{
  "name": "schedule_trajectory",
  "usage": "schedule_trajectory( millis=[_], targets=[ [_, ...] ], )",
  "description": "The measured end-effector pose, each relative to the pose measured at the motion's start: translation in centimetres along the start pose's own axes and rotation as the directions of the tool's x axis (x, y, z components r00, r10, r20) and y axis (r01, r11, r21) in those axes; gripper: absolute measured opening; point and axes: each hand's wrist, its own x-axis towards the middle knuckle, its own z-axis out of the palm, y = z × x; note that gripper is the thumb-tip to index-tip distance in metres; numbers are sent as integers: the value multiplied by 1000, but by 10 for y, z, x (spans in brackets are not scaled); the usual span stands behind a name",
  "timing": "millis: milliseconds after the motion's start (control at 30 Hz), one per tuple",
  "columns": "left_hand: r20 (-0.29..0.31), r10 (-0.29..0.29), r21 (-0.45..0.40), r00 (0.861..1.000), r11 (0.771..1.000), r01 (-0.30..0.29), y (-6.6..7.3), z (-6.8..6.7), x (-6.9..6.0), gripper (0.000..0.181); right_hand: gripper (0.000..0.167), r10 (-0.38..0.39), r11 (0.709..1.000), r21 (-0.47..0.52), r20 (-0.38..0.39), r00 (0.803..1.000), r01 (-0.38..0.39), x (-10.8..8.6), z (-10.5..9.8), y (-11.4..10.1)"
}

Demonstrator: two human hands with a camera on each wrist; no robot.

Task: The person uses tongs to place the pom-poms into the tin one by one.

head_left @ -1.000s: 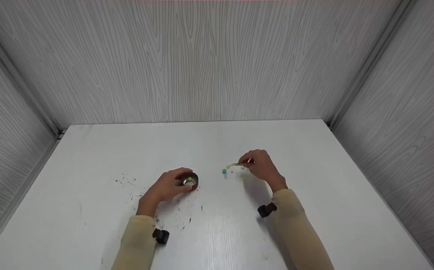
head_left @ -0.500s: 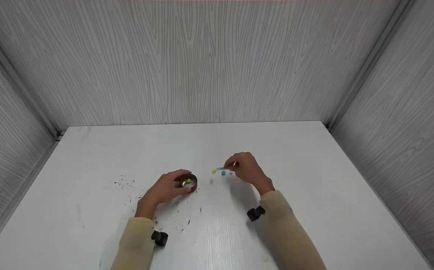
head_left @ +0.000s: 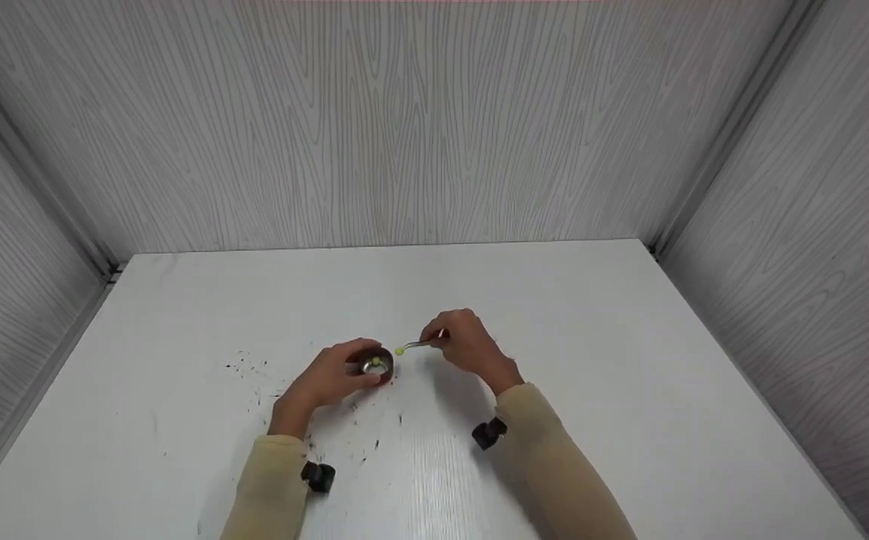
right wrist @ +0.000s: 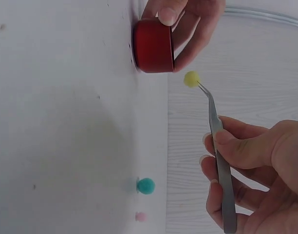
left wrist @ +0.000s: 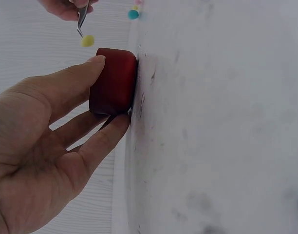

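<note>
Bent-tip metal tweezers [right wrist: 221, 161] are pinched in my right hand [head_left: 465, 345]. Their tips hold a fuzzy yellow ball [right wrist: 191, 79], raised above the table just right of a small red cup [left wrist: 113, 82]. My left hand [head_left: 333, 373] grips the cup's sides between thumb and fingers, and the cup stands on the table. In the head view the cup's inside looks shiny, and a yellow-green ball [head_left: 376, 361] lies in it. On the table a teal ball [right wrist: 145, 185] and a smaller pink ball [right wrist: 141, 216] sit below the right hand in its wrist view.
The white table [head_left: 591, 315] carries scattered dark specks and marks [head_left: 247, 364] around and left of the left hand. Grey wood-grain panels [head_left: 389, 127] rise at the back and both sides.
My right hand has moved left, carrying the yellow ball in the tweezers from beside the teal ball to near the cup's rim. The left hand and cup have stayed nearly still.
</note>
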Motion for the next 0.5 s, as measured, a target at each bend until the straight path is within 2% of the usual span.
schedule_trajectory(
  millis=[167,233,500],
  targets=[
    [6,14,-17,1000,1000,-14,-1,0,0,51,20,-13,1000,-7,14,1000,13,2,7,-6],
    [6,3,-29,1000,1000,-3,-1,0,1,52,20,-8,1000,-10,24,1000,8,2,10,-7],
    [6,6,-23,1000,1000,-6,-1,0,1,52,21,-1,1000,-4,28,1000,1,4,18,-7]
  ],
)
